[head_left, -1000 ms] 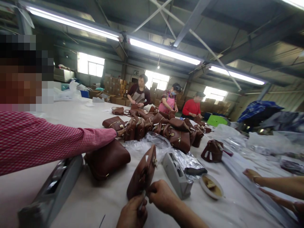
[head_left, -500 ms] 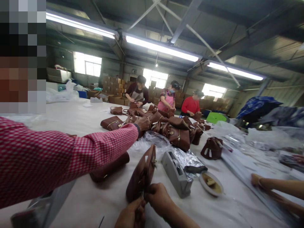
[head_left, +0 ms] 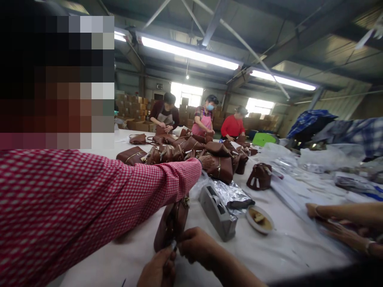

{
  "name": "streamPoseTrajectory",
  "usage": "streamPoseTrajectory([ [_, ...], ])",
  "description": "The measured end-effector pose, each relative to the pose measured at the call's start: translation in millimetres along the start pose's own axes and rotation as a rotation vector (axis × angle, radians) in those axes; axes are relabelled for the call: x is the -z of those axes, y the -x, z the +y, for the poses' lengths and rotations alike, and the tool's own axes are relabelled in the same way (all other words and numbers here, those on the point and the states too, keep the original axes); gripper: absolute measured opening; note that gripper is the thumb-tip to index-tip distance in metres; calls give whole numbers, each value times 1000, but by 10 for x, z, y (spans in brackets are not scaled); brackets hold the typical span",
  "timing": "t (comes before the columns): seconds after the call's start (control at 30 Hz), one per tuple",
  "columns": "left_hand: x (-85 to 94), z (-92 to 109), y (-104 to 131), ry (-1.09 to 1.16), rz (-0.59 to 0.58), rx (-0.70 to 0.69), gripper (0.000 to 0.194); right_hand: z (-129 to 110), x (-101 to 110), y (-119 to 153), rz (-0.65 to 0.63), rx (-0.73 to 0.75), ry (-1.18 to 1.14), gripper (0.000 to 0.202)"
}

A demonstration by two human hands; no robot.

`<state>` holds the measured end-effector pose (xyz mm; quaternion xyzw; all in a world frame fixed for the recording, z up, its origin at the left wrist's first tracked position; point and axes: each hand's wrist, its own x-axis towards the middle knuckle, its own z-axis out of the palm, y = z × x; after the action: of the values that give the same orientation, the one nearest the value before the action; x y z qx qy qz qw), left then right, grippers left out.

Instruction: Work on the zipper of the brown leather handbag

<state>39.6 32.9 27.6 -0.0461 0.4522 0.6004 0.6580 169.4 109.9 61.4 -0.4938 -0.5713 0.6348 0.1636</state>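
Note:
A brown handbag (head_left: 170,225) stands on its narrow side in front of me, its upper part behind a co-worker's checked sleeve (head_left: 125,199). My left hand (head_left: 158,266) is closed at the bag's near end, thumb and finger pinched around a small pale, shiny piece there. Right beside it, my right hand (head_left: 196,245) is closed too, its fingertips pinched close to the same spot. What lies between those fingertips is too small to make out. A grey tape dispenser (head_left: 218,213) sits to the right of the bag.
The co-worker's hand (head_left: 207,161) reaches a pile of brown handbags (head_left: 220,167). Right of the dispenser are silvery plastic (head_left: 233,193) and a small dish (head_left: 260,220). Another brown bag (head_left: 259,176) stands beyond. Someone's hands (head_left: 341,233) work at the right. Several people stand across the table.
The co-worker's checked arm has reached further right across the view, now covering the bag's top. My view has shifted slightly right. My hands stay pinched at the bag's near end.

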Motion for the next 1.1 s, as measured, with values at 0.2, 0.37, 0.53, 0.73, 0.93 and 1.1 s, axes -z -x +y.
streamPoseTrajectory([
  [0.2,-4,7,-10,-63,-49,-27,6,-64,26,-31,-87,-91,-175,12],
  [0.37,-29,-14,7,-95,-29,-27,10,-29,51,-65,-77,-83,-199,13],
  [0.53,-71,-31,35,-146,-52,-24,11,17,129,-75,-46,-91,-170,8],
  [0.73,-60,-28,13,-129,-46,18,9,114,139,-59,-60,-54,-188,8],
  [0.93,-136,68,93,-50,-2,102,17,166,64,-50,-9,96,-149,18],
  [1.1,-139,114,91,-11,10,115,18,136,-33,-66,41,269,-49,20],
])
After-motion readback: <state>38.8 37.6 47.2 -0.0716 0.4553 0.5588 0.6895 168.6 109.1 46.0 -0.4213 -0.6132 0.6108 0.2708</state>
